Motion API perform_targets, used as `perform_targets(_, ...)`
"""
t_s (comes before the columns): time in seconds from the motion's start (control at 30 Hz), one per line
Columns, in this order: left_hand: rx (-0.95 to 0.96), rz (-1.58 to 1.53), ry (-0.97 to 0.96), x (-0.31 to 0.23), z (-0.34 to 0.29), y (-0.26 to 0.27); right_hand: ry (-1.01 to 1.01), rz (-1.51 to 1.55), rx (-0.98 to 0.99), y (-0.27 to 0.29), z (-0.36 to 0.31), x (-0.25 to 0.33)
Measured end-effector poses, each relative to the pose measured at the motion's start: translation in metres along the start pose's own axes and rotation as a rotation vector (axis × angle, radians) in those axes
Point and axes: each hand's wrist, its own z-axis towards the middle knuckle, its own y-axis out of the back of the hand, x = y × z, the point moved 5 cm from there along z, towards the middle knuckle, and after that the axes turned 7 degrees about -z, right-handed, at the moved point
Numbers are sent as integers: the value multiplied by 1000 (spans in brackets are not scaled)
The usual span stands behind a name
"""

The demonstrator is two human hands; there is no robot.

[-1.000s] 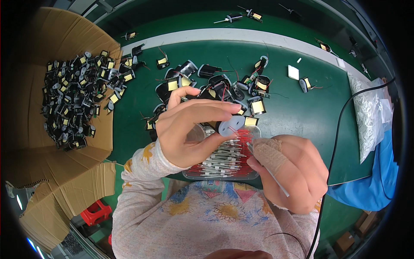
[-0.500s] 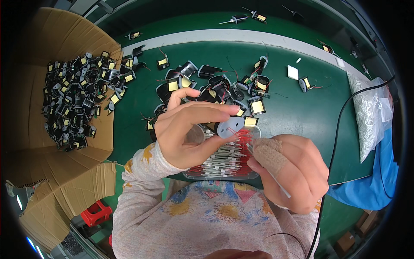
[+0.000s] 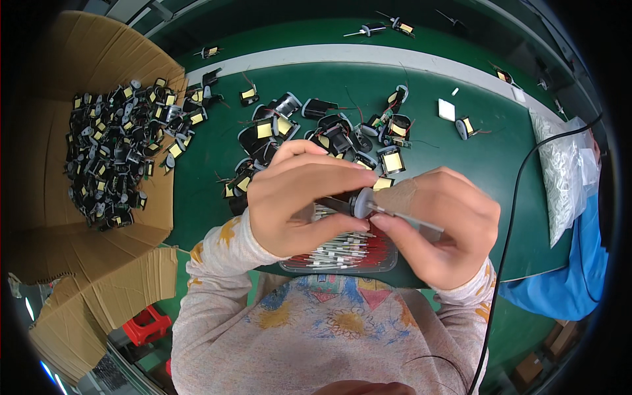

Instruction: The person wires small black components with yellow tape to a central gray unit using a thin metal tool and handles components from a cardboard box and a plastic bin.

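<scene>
My left hand (image 3: 296,191) is closed around a small black cylindrical part with a grey end cap (image 3: 361,203), gripped between thumb and fingers. The cap faces right. My right hand (image 3: 451,217) pinches a thin pale rod (image 3: 419,221), whose near end meets the face of the cap; my fingers hide just how they join. A tan wrap covers one right finger. Beneath both hands sits a clear plastic tray (image 3: 342,269) of white-tipped red leads, partly covered by them. Just beyond my hands lies a loose pile of similar black parts (image 3: 339,138) with cream pads and wires.
At left, a large cardboard box (image 3: 125,39) holds many black parts. A clear bag of white tubes (image 3: 556,178) lies at right, near a black cable (image 3: 517,184) and blue cloth (image 3: 566,270). Past the white rail (image 3: 316,58), a green belt (image 3: 296,36) carries scattered parts.
My right hand has moved up and left, bringing the rod to the cap. The held part has turned so its cap faces right. Parts on the far belt have shifted slightly right.
</scene>
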Motion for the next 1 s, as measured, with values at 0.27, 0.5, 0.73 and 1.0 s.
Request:
perform_targets(0.27, -126, -452, 197, 11, -8, -4, -142, -106, 48, 1, 0, 0)
perform_targets(0.5, -401, -445, 159, 2, -20, -10, 95, -391, -67, -9, -11, 16)
perform_targets(0.73, -268, -419, 102, 0, -13, -3, 87, -194, -71, -9, -11, 12)
perform_targets(1.0, -297, -353, 170, 8, -9, 4, -12, -84, -13, -16, 3, -4)
